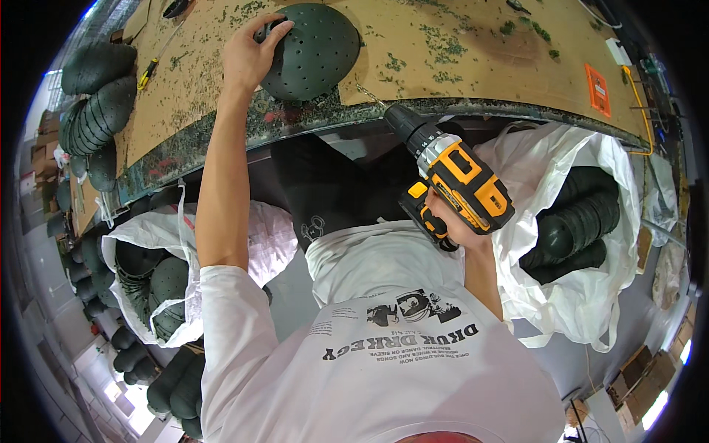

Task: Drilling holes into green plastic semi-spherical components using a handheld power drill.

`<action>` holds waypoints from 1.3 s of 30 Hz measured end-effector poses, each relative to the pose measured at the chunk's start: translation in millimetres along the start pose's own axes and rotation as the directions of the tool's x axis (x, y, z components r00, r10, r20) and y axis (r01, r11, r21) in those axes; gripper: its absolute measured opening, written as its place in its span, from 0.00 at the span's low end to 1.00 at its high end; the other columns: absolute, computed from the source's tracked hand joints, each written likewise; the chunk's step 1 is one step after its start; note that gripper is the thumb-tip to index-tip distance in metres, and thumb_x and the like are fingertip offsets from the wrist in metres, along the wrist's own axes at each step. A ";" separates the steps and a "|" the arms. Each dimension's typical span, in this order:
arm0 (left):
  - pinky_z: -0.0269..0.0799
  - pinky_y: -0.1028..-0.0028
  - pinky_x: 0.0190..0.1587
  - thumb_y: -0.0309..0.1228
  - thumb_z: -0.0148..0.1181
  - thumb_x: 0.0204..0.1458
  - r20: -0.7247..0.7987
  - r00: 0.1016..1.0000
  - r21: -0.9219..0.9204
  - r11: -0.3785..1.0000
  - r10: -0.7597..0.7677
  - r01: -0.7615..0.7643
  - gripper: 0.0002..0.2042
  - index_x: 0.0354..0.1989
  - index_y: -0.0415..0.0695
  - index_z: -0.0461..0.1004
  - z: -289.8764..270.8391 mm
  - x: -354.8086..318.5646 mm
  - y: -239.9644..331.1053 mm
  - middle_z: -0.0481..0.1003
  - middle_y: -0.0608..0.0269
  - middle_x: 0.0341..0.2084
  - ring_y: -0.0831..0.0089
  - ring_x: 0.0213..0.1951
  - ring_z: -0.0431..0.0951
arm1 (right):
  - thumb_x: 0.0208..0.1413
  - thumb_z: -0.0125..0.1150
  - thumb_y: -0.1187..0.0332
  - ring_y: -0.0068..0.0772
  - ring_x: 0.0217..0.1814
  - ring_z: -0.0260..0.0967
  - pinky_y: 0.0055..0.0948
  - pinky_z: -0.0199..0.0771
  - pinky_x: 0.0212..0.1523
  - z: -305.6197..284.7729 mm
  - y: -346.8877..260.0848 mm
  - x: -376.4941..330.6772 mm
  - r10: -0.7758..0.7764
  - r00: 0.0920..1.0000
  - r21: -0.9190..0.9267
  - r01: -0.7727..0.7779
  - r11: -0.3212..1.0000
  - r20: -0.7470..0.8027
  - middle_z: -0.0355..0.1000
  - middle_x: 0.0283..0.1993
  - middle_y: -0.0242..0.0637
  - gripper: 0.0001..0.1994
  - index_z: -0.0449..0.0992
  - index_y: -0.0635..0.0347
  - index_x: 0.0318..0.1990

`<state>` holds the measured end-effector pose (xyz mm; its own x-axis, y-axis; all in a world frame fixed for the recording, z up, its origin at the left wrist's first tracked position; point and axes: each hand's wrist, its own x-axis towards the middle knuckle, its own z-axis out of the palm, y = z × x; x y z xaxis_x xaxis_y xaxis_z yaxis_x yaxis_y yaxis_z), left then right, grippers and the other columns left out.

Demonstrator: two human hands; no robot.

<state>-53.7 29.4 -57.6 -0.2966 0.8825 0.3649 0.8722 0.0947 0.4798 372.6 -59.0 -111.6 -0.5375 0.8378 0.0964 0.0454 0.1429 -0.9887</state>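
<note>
currently my left hand (251,53) is stretched out to the far side, fingers spread and curled over the left edge of a dark green perforated dome (314,50) that sits rounded side up on the counter (473,66), close to its near edge. counter top is brown board, littered with green shavings. my right hand (459,230) is drawn back near my chest, closed around the grip of a yellow and black cordless drill (450,173); its chuck points up and left toward the counter edge, just short of it and clear of the dome. left of me, a white sack (255,240) holds stacked dark domes (159,284). right of me, a second white sack (583,162) holds another nested stack (580,225). more domes (96,111) are stacked at the far left end of the counter, with a yellow-handled screwdriver (148,72) lying just beside them.
</note>
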 end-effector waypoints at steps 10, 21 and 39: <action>0.72 0.70 0.35 0.31 0.65 0.55 0.096 0.984 -0.126 0.982 0.150 -0.137 0.11 0.41 0.35 0.79 -14.4 -0.8 101.4 0.80 0.54 0.43 0.66 0.28 0.76 | 0.50 0.66 0.77 0.26 0.32 0.76 0.26 0.75 0.35 -5.5 -2.4 -7.1 -0.019 0.997 -0.045 0.016 0.999 -0.070 0.78 0.32 0.32 0.08 0.80 0.62 0.39; 0.70 0.67 0.46 0.40 0.59 0.60 0.318 0.942 -0.161 0.985 0.108 -0.059 0.18 0.52 0.41 0.73 9.8 -2.4 99.4 0.73 0.53 0.47 0.63 0.43 0.74 | 0.46 0.72 0.73 0.31 0.36 0.79 0.27 0.77 0.36 2.4 18.9 -12.4 -0.245 0.964 -0.281 0.209 0.937 -0.102 0.80 0.37 0.31 0.13 0.81 0.56 0.41; 0.61 0.62 0.62 0.30 0.55 0.54 0.566 0.821 -0.443 0.867 0.074 0.228 0.28 0.67 0.51 0.62 6.5 -0.3 80.4 0.58 0.56 0.66 0.60 0.62 0.63 | 0.45 0.72 0.72 0.31 0.35 0.79 0.27 0.78 0.36 4.6 13.0 -11.0 -0.267 0.945 -0.275 0.211 0.938 -0.186 0.81 0.36 0.31 0.12 0.82 0.57 0.40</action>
<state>19.0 39.7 -24.3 0.0413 0.9923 -0.1170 0.5166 0.0790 0.8525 375.2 -68.8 -126.0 -0.3639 0.8518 0.3769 0.1603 0.4559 -0.8755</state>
